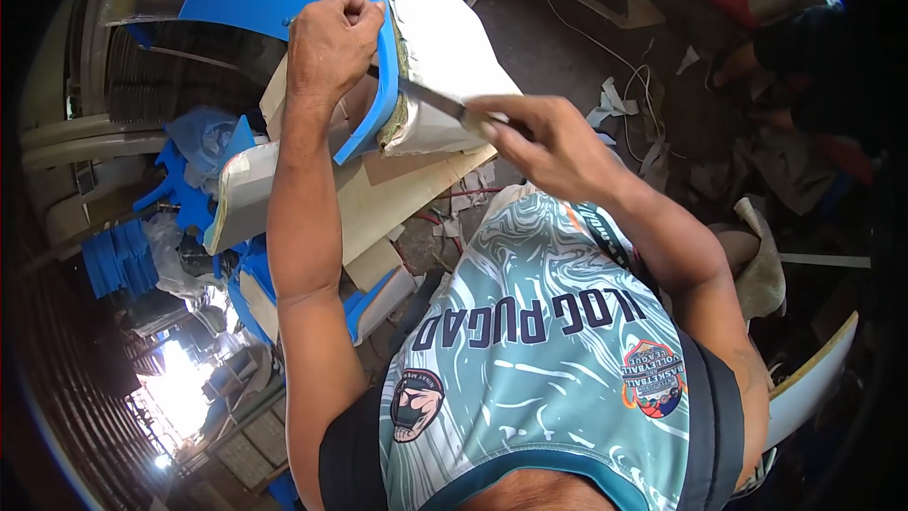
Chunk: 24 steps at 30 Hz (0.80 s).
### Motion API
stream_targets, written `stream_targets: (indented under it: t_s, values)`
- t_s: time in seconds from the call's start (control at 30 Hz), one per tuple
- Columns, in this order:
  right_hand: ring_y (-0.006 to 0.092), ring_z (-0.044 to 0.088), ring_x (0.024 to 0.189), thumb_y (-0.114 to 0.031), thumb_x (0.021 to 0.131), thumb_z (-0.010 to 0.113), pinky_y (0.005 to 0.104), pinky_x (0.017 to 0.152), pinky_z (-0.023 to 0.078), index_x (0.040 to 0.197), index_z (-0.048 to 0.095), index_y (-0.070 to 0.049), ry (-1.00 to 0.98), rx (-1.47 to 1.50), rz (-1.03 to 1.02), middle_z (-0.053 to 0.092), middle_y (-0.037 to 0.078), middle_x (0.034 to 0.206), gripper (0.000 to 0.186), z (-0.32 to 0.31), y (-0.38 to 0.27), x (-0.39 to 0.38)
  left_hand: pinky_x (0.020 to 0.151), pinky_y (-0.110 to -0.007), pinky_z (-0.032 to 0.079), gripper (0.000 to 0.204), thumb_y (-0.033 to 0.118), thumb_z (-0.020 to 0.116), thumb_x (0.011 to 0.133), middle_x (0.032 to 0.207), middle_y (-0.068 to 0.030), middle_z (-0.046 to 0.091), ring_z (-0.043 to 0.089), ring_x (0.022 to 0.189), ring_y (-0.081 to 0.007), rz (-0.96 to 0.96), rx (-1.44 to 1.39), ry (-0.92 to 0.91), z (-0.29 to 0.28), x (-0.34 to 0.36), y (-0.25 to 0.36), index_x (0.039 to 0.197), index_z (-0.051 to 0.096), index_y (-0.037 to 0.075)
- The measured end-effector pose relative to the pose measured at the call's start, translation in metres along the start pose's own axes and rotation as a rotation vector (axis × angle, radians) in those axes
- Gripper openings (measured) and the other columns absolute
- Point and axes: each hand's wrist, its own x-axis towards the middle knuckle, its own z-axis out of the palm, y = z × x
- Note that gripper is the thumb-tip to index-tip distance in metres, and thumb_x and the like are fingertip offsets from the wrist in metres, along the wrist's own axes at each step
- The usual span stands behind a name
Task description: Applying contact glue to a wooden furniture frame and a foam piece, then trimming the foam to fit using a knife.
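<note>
Up at the top, a padded piece with a white outer cover stands with a thick blue sheet along its edge. A rough, brownish-green layer shows between the blue and the white. My left hand is closed on the blue sheet's edge, fingers curled and thumb pressed in. In my right hand is a knife, its handle mostly hidden by my fingers. The knife's blade points left and lies against the seam between the blue sheet and the white cover.
Blue cut pieces and clear plastic are piled at the left. Pale panels lean below my left forearm. Scraps and a thin white cord litter the dark floor. Another person's hand shows at the right.
</note>
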Motion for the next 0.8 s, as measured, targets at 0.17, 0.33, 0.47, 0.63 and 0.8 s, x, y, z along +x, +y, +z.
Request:
stream_targets:
  t_s: [0.17, 0.33, 0.47, 0.63, 0.8]
  values:
    - [0.0051, 0.049, 0.069, -0.012, 0.098, 0.054, 0.0226, 0.062, 0.042, 0.128, 0.061, 0.002, 0.007, 0.198, 0.069, 0.061, 0.004, 0.082, 0.033, -0.004, 0.007, -0.040, 0.061, -0.024, 0.049, 0.034, 0.030, 0.070, 0.091, 0.071, -0.0048, 0.065, 0.060, 0.065, -0.0080, 0.059, -0.087, -0.005, -0.003, -0.010, 0.004, 0.088, 0.070, -0.003]
    - [0.0084, 0.057, 0.077, -0.010, 0.098, 0.053, 0.0240, 0.071, 0.047, 0.130, 0.059, 0.003, 0.034, 0.013, 0.047, 0.068, 0.008, 0.092, 0.035, 0.002, 0.015, -0.041, 0.065, -0.031, 0.050, 0.039, 0.034, 0.075, 0.086, 0.076, -0.0109, 0.071, 0.062, 0.068, -0.0147, 0.112, -0.081, -0.276, -0.016, -0.056, -0.015, 0.094, 0.072, -0.005]
    - [0.0071, 0.050, 0.068, -0.011, 0.098, 0.054, 0.0248, 0.061, 0.043, 0.128, 0.061, 0.002, 0.096, 0.012, 0.024, 0.059, 0.002, 0.077, 0.034, -0.001, 0.014, -0.043, 0.067, -0.032, 0.052, 0.026, 0.023, 0.072, 0.086, 0.077, -0.0124, 0.072, 0.066, 0.069, -0.0166, 0.105, -0.076, -0.267, -0.005, -0.067, 0.004, 0.095, 0.073, -0.002]
    - [0.0079, 0.046, 0.064, -0.017, 0.097, 0.055, 0.0276, 0.058, 0.041, 0.126, 0.063, -0.003, 0.172, -0.082, -0.082, 0.055, 0.003, 0.074, 0.033, 0.004, 0.012, -0.008, 0.069, -0.033, 0.054, 0.024, 0.022, 0.070, 0.085, 0.078, -0.0142, 0.072, 0.070, 0.070, -0.0211, 0.157, -0.011, -0.185, 0.002, -0.065, 0.018, 0.095, 0.073, -0.001]
    - [0.0060, 0.045, 0.062, -0.014, 0.098, 0.055, 0.0268, 0.055, 0.040, 0.127, 0.062, 0.001, 0.141, -0.042, -0.023, 0.054, 0.000, 0.071, 0.033, 0.001, 0.013, -0.045, 0.069, -0.033, 0.054, 0.025, 0.022, 0.068, 0.086, 0.078, -0.0133, 0.073, 0.070, 0.070, -0.0203, 0.176, -0.038, -0.162, 0.011, -0.056, 0.016, 0.094, 0.074, 0.000]
